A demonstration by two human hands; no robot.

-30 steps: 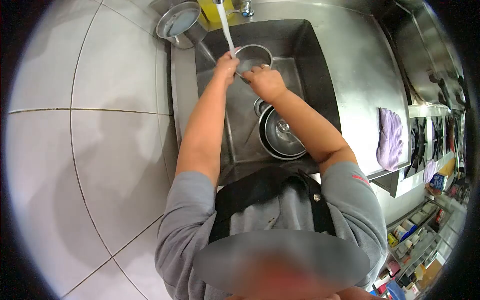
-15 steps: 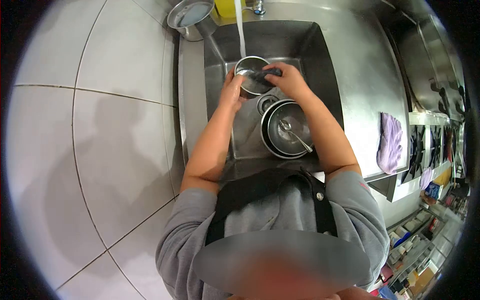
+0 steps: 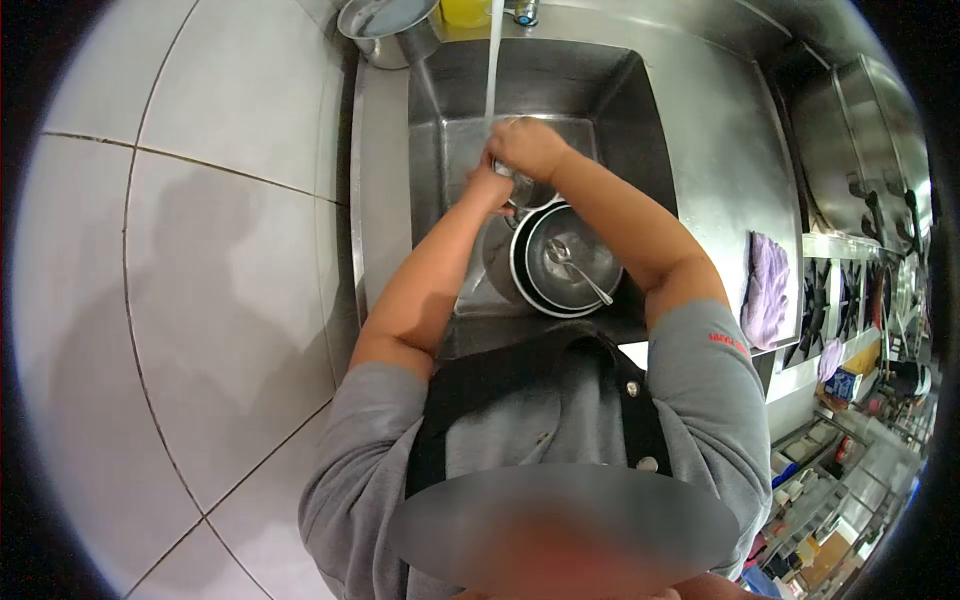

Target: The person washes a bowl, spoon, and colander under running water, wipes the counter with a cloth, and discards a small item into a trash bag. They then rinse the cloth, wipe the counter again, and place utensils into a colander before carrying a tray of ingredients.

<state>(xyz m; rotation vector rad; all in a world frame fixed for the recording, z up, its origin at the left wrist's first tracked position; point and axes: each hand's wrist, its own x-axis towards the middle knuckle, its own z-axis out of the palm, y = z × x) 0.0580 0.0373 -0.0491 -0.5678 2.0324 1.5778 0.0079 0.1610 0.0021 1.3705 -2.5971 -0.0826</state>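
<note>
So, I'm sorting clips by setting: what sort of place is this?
Probably a kitchen, perhaps a commercial one: there's a deep metal sink with water running, a broad steel counter beside it, and what look like black burner grates beyond that.

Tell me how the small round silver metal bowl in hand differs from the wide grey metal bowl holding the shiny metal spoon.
The small bowl is in the left hand; the wide bowl sits inside a white-rimmed vessel in the steel sink. The small bowl is narrower than the wide bowl. The wide bowl holds the spoon; none shows in the small bowl. Both are round and open-topped.
</note>
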